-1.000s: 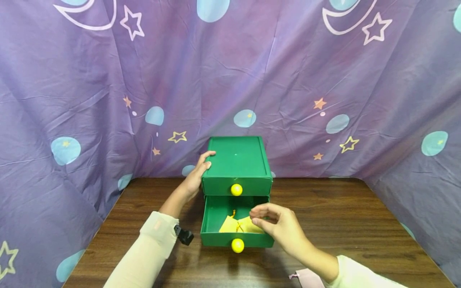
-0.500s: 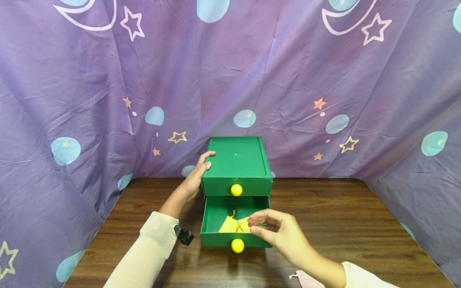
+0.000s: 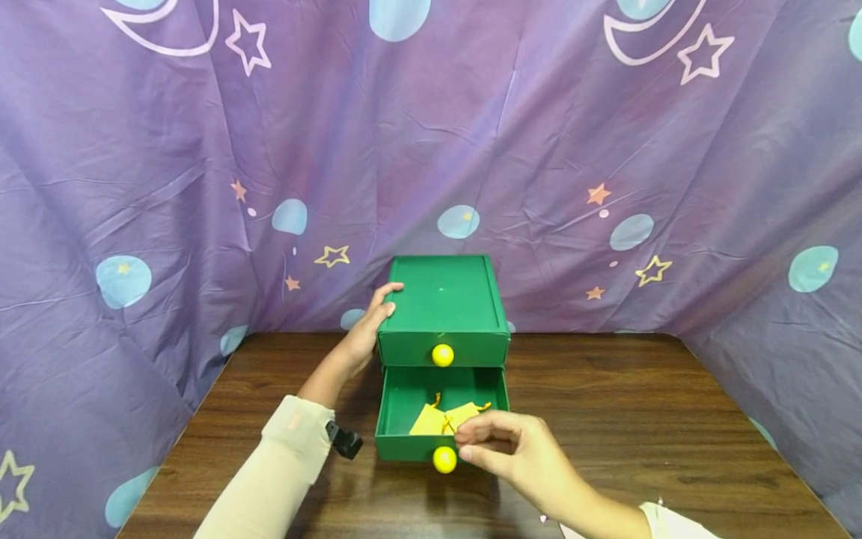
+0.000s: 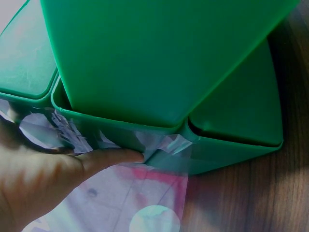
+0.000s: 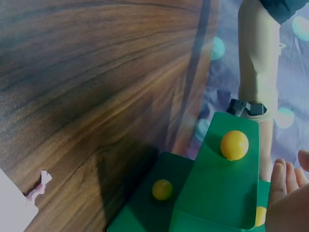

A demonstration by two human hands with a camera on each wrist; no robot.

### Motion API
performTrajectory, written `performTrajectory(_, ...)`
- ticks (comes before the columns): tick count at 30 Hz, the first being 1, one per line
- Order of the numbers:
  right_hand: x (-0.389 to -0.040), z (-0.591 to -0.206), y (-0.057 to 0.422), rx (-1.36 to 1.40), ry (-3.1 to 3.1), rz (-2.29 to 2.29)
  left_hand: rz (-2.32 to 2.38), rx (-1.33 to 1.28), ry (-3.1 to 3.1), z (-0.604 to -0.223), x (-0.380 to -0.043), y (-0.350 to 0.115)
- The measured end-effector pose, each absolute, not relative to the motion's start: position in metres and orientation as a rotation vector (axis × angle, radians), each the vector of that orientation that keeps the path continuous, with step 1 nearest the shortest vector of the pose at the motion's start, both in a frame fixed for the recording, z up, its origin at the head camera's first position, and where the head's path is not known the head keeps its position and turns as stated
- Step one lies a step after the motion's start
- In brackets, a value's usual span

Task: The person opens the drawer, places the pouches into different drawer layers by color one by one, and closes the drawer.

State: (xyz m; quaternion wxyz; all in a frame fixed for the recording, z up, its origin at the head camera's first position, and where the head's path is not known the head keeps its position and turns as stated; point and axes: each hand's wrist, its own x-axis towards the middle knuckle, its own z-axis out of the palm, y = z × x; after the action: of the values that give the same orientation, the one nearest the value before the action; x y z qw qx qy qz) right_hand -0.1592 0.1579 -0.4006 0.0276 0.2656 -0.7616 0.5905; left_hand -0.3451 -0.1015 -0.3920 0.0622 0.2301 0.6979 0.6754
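A green two-drawer box (image 3: 441, 292) stands on the table with its lower drawer (image 3: 404, 448) pulled out. Two small yellow drawstring pouches (image 3: 426, 421) lie in that drawer, towards its front. My left hand (image 3: 364, 329) rests against the box's left side, fingertips on the top edge; in the left wrist view the thumb lies straight along the green side. In front of the lower drawer's right part, my right hand (image 3: 535, 464) hovers near the lower yellow knob (image 3: 444, 460). Its fingers curve loosely, apart from the thumb, with nothing visible between them.
A pale pink pouch (image 5: 17, 205) lies on the wooden table (image 3: 619, 419), mostly hidden under the right forearm in the head view. The upper drawer with its yellow knob (image 3: 442, 355) is closed. Purple cloth (image 3: 404, 150) hangs behind the table.
My right hand has moved from above the drawer's right side towards me, lower and slightly left. It uncovers more of the right yellow pouch. My left hand and the box have stayed put.
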Motion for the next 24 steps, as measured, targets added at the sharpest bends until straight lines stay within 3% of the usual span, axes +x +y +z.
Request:
performTrajectory(13,-0.152,-0.417,0.161,0.809,-2.579,1.696,2.053,0.691,2.099,-0.391,-0.343,-0.101)
performTrajectory(24,-0.155,-0.430,0.165,0.800,-2.678,1.928,2.062,0.699,2.096,-0.392,-0.344,-0.101)
